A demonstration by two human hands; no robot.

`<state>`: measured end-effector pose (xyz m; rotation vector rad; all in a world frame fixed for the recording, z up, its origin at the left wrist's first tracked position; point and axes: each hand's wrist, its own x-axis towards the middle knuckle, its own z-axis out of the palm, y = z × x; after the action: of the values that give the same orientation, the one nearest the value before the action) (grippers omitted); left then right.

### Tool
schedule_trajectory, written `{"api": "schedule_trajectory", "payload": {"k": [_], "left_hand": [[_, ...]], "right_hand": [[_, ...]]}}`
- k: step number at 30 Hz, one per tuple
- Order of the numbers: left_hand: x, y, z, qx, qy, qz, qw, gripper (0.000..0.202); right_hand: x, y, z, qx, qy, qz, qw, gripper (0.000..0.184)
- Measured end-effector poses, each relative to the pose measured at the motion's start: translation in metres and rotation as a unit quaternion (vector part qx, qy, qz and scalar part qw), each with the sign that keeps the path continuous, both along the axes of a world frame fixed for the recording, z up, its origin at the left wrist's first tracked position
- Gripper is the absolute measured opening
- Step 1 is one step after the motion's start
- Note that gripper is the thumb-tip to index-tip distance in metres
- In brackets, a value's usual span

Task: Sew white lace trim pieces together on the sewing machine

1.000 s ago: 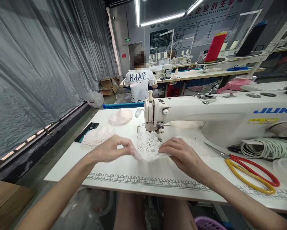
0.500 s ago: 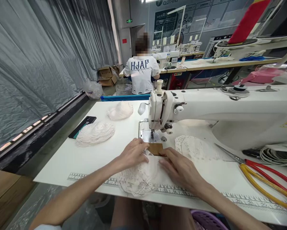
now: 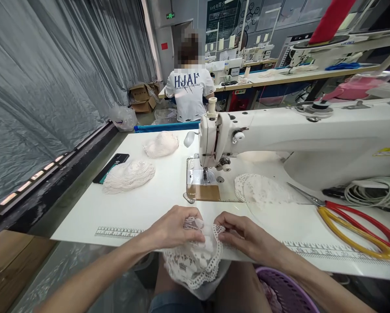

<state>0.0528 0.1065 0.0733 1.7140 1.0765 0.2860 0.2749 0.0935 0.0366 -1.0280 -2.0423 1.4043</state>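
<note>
My left hand (image 3: 173,228) and my right hand (image 3: 243,234) both pinch a white lace piece (image 3: 195,261) at the front edge of the white sewing table (image 3: 143,208). The lace hangs over the edge toward my lap. Beyond my hands stands a white sewing machine (image 3: 279,139), its needle over the metal plate (image 3: 199,178). Another lace piece (image 3: 263,189) lies flat under the machine arm, to the right of the needle.
Two lace heaps (image 3: 128,176) (image 3: 160,144) and a dark phone (image 3: 110,167) lie at the left of the table. Red and yellow scissors (image 3: 354,221) and a coiled cord (image 3: 374,193) lie at the right. A purple basket (image 3: 286,291) sits below. A person in a white shirt (image 3: 189,89) works beyond.
Both hands have pulled the lace piece back from the needle area to the table's front edge, where it now hangs over. The view has tilted downward.
</note>
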Motion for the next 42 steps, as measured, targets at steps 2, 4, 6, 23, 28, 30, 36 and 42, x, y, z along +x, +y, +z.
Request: {"api": "schedule_trajectory", "payload": {"k": [2, 4, 6, 23, 28, 30, 36, 42], "left_hand": [[-0.001, -0.013, 0.002, -0.038, -0.009, 0.003, 0.999, 0.024], [0.0, -0.027, 0.001, -0.06, -0.004, 0.005, 0.998, 0.024], [0.001, -0.04, -0.003, -0.074, 0.001, 0.003, 0.997, 0.022], [0.01, -0.093, -0.034, -0.08, 0.014, -0.003, 0.997, 0.021], [0.008, -0.098, -0.038, -0.056, 0.028, 0.014, 0.998, 0.025], [0.007, -0.099, -0.041, -0.064, 0.016, 0.035, 0.997, 0.025], [-0.003, -0.09, -0.02, -0.033, 0.009, 0.083, 0.996, 0.025], [-0.018, 0.001, 0.032, 0.15, 0.103, 0.03, 0.983, 0.025]], "right_hand": [[0.003, -0.013, 0.005, -0.042, 0.034, 0.03, 0.998, 0.015], [0.004, -0.027, 0.006, -0.096, 0.061, 0.041, 0.993, 0.016], [0.004, -0.04, 0.004, -0.13, 0.072, 0.027, 0.988, 0.018], [0.004, -0.103, -0.026, -0.148, 0.084, -0.046, 0.984, 0.03], [-0.001, -0.103, -0.038, -0.18, 0.105, -0.073, 0.975, 0.032], [-0.001, -0.104, -0.04, -0.18, 0.093, -0.078, 0.976, 0.032], [-0.006, -0.096, -0.022, -0.073, 0.001, -0.073, 0.995, 0.032], [-0.037, -0.031, 0.006, 0.034, -0.045, -0.066, 0.996, 0.037]]}}
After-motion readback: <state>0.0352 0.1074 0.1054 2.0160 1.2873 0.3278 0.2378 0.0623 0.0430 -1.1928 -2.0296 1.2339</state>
